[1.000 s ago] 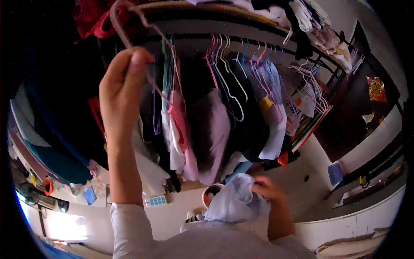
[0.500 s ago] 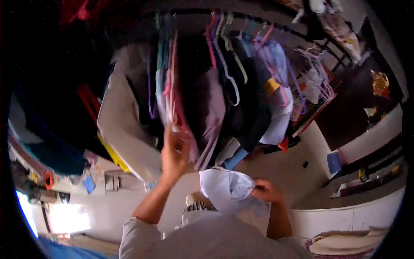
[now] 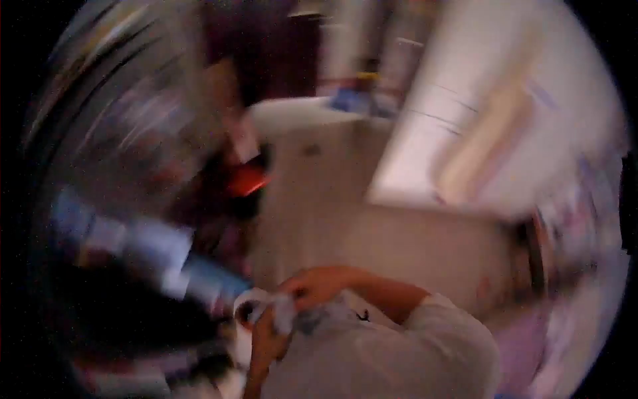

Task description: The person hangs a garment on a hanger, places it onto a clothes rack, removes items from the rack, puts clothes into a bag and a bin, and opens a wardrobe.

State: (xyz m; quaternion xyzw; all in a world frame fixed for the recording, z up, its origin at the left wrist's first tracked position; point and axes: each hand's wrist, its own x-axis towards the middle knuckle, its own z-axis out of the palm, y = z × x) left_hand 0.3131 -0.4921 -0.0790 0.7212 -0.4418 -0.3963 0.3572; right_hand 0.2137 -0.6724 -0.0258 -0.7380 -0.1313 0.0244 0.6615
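Motion blurs the whole view. A bunched white garment [image 3: 284, 314] is in front of my body, at the lower middle. My right hand [image 3: 317, 286] reaches across from the right with its fingers curled on the garment's upper edge. Close below it, my left hand [image 3: 267, 338] is closed around the garment's near side. My left fingertips are partly hidden by the cloth. Hanging clothes [image 3: 156, 246] in light blue and white appear smeared to the left of my hands.
Floor [image 3: 312, 213] stretches ahead of me. On the upper right is a white surface [image 3: 412, 159] with a long beige item [image 3: 488, 126] on it. A red object [image 3: 247, 181] lies left of the floor, and a blue object [image 3: 349, 100] is farther off.
The view has swung right, so the hanging clothes are now at the left. My left hand has left the hangers and come to the white garment, beside my right hand.
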